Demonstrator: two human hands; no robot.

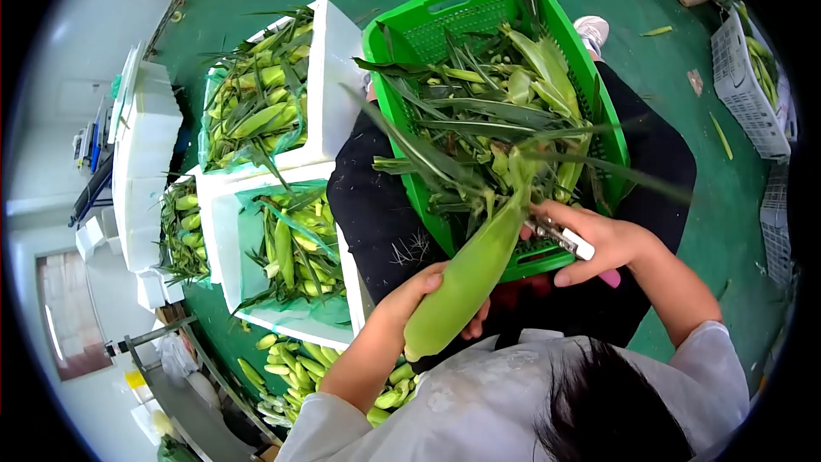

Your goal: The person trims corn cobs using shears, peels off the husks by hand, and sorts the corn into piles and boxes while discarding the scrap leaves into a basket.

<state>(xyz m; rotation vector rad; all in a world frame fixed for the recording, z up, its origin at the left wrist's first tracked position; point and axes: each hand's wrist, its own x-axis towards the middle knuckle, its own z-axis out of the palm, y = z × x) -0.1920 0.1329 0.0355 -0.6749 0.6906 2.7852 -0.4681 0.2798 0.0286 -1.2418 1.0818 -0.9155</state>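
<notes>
My left hand (412,293) is wrapped round a green, unshucked ear of corn (466,282), held at a slant over the near rim of a green plastic basket (393,115). The leafy end of the ear points into the basket. My right hand (603,244) is closed round a small hand tool (575,242) with a white end, beside the leafy end. Its working part is hidden, so its exact kind cannot be made out. A pink piece (610,279) shows under the right hand. Stripped husks and leaves (487,111) fill much of the basket, which stands between my legs.
To the left, white foam boxes (329,85) hold many leafy ears of corn. A pile of green ears (299,368) lies on the green floor (667,111) at lower left. White plastic crates (748,103) line the right side. A metal-framed cart (192,402) stands at lower left.
</notes>
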